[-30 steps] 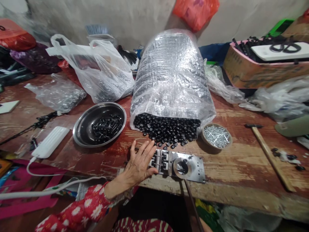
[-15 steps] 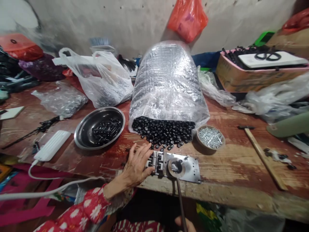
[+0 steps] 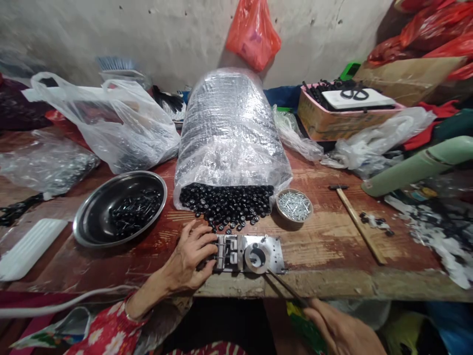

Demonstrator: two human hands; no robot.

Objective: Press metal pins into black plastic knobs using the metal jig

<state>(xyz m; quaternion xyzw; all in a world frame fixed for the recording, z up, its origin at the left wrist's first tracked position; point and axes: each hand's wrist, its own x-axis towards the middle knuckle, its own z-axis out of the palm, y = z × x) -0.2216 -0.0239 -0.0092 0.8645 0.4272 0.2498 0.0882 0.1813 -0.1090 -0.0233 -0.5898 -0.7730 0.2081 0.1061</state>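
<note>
Steel jig plate (image 3: pixel 247 254) lies flat near the front edge of my worn, red-stained bench (image 3: pixel 318 246), in the head view, with a round steel collar (image 3: pixel 254 257) at its middle. My left hand (image 3: pixel 188 254) rests at the plate's left end, fingers bent against the small clamp blocks (image 3: pixel 226 252); I cannot tell whether they pinch anything. My right hand (image 3: pixel 340 328) is apart from it, below the bench edge at lower right, closed around the end of a thin dark rod (image 3: pixel 286 286) that runs up to the collar. A red floral sleeve (image 3: pixel 107 330) covers my left forearm. Just beyond the plate, black buttons (image 3: pixel 225 204) spill from the open mouth of a bubble-wrap sack (image 3: pixel 231 128), a few nearly touching the plate. Left of the sack, a steel bowl (image 3: pixel 88 231) holds dark studs (image 3: pixel 136 212); right of it, a small round dish (image 3: pixel 281 214) holds silver nails (image 3: pixel 294 205). Further right, a hammer (image 3: pixel 356 224) with a wooden handle lies on the bench. Behind the bowl sits a white plastic bag (image 3: pixel 107 133). A cardboard box (image 3: pixel 318 121) at back right carries scissors (image 3: pixel 354 93) on a white lid. A red bag (image 3: pixel 253 37) hangs on the wall.
</note>
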